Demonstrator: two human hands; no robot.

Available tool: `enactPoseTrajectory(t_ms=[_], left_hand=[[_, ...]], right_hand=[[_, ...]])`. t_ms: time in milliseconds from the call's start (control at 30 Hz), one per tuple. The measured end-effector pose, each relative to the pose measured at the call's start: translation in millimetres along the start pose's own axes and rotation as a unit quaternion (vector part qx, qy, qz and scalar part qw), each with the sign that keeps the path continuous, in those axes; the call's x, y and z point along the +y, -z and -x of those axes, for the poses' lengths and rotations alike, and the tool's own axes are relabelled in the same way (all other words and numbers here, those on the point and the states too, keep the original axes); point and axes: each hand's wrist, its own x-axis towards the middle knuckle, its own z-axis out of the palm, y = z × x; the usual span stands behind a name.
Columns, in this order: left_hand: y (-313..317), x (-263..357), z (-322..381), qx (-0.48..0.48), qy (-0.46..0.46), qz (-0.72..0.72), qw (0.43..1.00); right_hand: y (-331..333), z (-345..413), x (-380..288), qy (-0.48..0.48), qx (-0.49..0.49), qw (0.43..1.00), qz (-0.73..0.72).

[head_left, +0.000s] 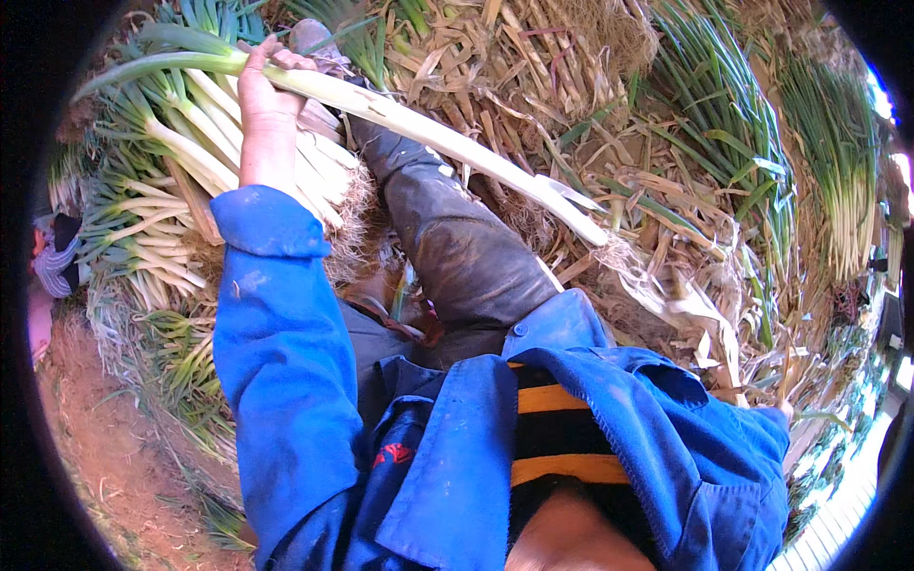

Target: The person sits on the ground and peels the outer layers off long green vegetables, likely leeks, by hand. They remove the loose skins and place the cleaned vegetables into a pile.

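Observation:
My left hand (268,89) is closed around the green upper part of a long Welsh onion (443,137). The onion slants across my outstretched leg, its white shank and root end pointing down to the right. From the root end a strip of pale, dry outer leaf (675,307) trails toward my right sleeve. Beneath my left forearm lies a pile of Welsh onions (193,146) with white shanks and bushy roots. Only a sliver of my right hand (787,410) shows past the sleeve at the right; its fingers are hidden.
Dry leaf litter (493,135) covers the ground around my leg (457,235). Green-topped onion bundles (735,121) lie at the right, with another bundle (839,171) beyond. Smaller onions (153,250) are heaped at the left. Part of another person (56,260) appears at the left rim.

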Motion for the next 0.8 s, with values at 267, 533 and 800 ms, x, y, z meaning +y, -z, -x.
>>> enactPoseTrajectory(t_ms=[267,533,800], left_hand=[[-38.4,-72.5,51.3,-0.010,-0.129,-0.168,0.977],[-71.9,-93.0,111.1,-0.051,-0.144,-0.168,0.974],[-68.6,-91.6,124.8,-0.010,-0.144,-0.136,0.980]], right_hand=[[121.2,139.7,-285.3,0.516,0.106,0.818,-0.232],[194.9,415.8,-467.9,0.713,-0.265,0.470,-0.447],[170.4,469.0,-457.4,0.742,-0.096,0.511,-0.423]])
